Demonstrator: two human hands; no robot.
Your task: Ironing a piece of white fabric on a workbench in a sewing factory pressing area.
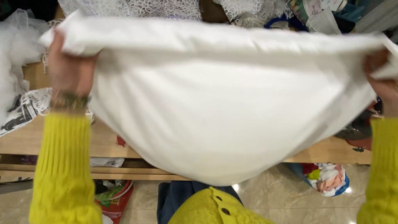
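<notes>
Up close in the head view, a white pillow (224,112) fills most of the frame, held up in the air above the near edge of a wooden desk (103,143). The left hand (69,68) grips the pillow's top left corner, fingers curled shut round a bunch of the fabric, thumb side toward the camera; a band sits at the wrist just above a yellow knitted sleeve (62,166). The right hand (382,79) pinches the top right corner at the frame's right edge, its fingers closed on a fold of cloth, though most of that hand is cut off by the edge of the picture. Between the two hands the top seam is pulled nearly straight, and the filled body sags below it in a rounded belly that hangs past the desk's near edge, over the floor (269,195).

White lace (166,7) lies along the far edge of the desk behind the pillow. A heap of white stuffing (12,54) rests at the far left corner, with a printed black and white cloth (25,110) just beside it toward the near left edge. Under the desk, a red bucket (118,201) stands on the tiled floor at the left, and a bag of coloured scraps (329,178) sits at the right.
</notes>
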